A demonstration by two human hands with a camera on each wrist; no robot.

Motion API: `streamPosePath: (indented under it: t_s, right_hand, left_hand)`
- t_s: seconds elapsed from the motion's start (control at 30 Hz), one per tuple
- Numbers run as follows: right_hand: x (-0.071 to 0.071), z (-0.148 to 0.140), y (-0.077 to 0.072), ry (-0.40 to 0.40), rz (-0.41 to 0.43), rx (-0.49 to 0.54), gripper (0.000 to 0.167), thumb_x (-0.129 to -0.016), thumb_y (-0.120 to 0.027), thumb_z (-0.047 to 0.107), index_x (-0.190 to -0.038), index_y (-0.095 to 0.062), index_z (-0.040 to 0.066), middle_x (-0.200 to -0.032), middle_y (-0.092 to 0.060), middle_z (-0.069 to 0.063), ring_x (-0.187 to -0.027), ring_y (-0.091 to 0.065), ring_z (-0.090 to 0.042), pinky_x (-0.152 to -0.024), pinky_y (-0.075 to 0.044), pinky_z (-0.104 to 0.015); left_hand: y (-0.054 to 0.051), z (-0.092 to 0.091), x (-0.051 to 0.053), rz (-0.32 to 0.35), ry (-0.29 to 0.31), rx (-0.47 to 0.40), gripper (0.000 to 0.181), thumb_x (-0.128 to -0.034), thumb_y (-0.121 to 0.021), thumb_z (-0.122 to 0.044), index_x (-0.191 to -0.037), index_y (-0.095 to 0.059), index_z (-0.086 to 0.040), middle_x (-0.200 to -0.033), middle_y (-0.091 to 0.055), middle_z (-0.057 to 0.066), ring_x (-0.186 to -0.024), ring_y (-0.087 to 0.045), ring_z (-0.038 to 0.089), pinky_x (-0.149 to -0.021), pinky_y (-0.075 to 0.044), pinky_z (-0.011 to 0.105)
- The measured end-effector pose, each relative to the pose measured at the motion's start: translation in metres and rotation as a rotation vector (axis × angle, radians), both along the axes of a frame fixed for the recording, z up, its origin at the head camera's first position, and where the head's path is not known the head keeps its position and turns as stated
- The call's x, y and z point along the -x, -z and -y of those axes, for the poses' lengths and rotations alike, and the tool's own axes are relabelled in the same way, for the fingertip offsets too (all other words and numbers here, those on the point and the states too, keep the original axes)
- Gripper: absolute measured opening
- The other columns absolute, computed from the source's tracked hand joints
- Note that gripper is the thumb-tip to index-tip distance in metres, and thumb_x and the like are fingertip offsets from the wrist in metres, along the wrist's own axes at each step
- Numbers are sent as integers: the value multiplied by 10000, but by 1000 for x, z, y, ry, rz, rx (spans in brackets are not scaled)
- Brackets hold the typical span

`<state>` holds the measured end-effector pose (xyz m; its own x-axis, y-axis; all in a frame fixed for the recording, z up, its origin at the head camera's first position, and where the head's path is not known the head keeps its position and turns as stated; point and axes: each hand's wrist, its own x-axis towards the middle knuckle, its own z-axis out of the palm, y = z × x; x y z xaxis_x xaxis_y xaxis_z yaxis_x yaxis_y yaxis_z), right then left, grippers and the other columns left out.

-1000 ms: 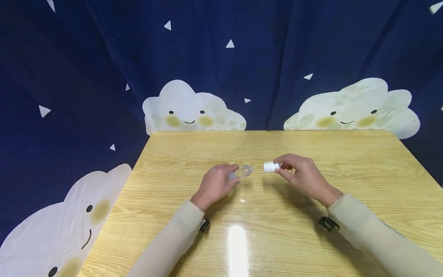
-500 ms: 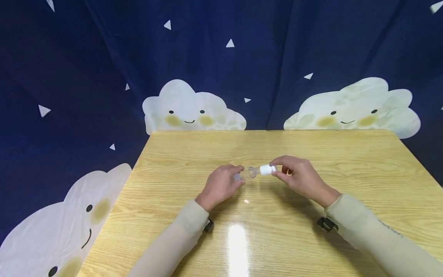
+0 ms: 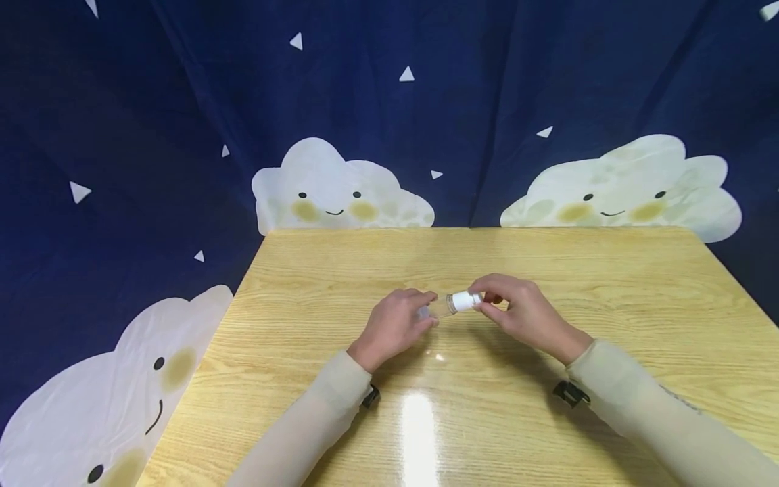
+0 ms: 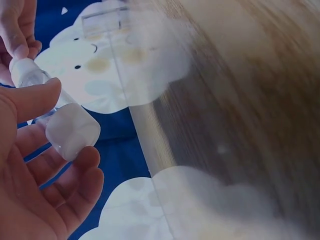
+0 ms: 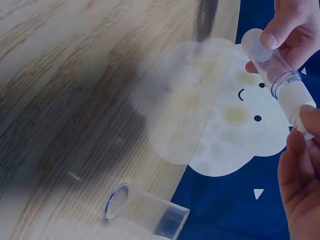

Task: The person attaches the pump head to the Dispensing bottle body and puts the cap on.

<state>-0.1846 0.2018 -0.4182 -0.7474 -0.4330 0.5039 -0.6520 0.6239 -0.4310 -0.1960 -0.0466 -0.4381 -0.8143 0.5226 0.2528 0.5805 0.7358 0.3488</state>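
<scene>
In the head view my left hand (image 3: 392, 325) holds a small clear bottle (image 3: 441, 306) by its base end, thumb on one side and fingers on the other. My right hand (image 3: 526, 314) pinches the far end of a white cylindrical top (image 3: 464, 301), which meets the bottle's mouth. The two parts lie in one line, held above the table. The right wrist view shows the white top (image 5: 295, 100) against the clear threaded neck. Seen from the left wrist, the bottle's pale, squarish base (image 4: 73, 131) faces the camera, near the curled fingers.
A clear hollow cover (image 5: 150, 212) lies on its side on the wooden table in the right wrist view; I cannot make it out in the head view. Dark blue cloth (image 3: 365, 88) with white clouds hangs behind the table (image 3: 304, 270) and on its left.
The white top and the bottle have come together; a gap stood between them earlier. My left hand has moved a little right, my right hand a little left.
</scene>
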Motion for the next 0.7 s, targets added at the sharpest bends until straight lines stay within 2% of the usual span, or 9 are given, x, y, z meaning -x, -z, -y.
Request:
streamPosePath:
  t_s: [0.13, 0.3, 0.47, 0.6, 0.7]
  right_hand:
    - [-1, -1, -1, 22, 34, -48, 224, -828, -790, 74, -1037, -721, 119, -925, -719, 7, -678, -537, -18, -590, -504, -240]
    - [-1, -1, 1, 61, 104, -133, 129, -891, -744, 218, -978, -723, 125, -779, -651, 49, -601, -450, -3, -529, -413, -186]
    - [-1, 0, 3, 111, 162, -147, 179, -958, -660, 287, -909, -736, 132, -669, -562, 77, -533, -381, -13, -490, -348, -195]
    - [-1, 0, 2, 125, 188, -149, 217, -1002, -591, 304, -929, -728, 152, -644, -523, 88, -532, -392, -24, -505, -356, -205]
    - [-2, -1, 1, 131, 201, -156, 238, -1016, -560, 319, -1021, -715, 138, -693, -574, 66, -573, -442, -45, -544, -387, -217]
  left_hand:
    - [0, -1, 0, -17, 9, 10, 428, -886, -747, -313, -1275, -675, -150, -1154, -740, 47, -966, -697, 209, -786, -577, 325]
    - [1, -1, -1, 5, 4, 23, 414, -895, -736, -310, -1277, -675, -164, -1196, -729, 39, -1020, -687, 212, -846, -574, 333]
    - [3, -1, -2, 23, 7, 12, 423, -896, -734, -308, -1287, -668, -160, -1215, -722, 45, -1031, -681, 218, -862, -568, 342]
    - [5, 0, -2, 21, 9, -8, 429, -893, -737, -306, -1283, -669, -141, -1197, -726, 61, -1004, -686, 223, -840, -568, 338]
    - [6, 1, -2, 20, 15, -19, 424, -894, -736, -301, -1277, -671, -132, -1187, -727, 67, -1000, -690, 222, -840, -568, 336]
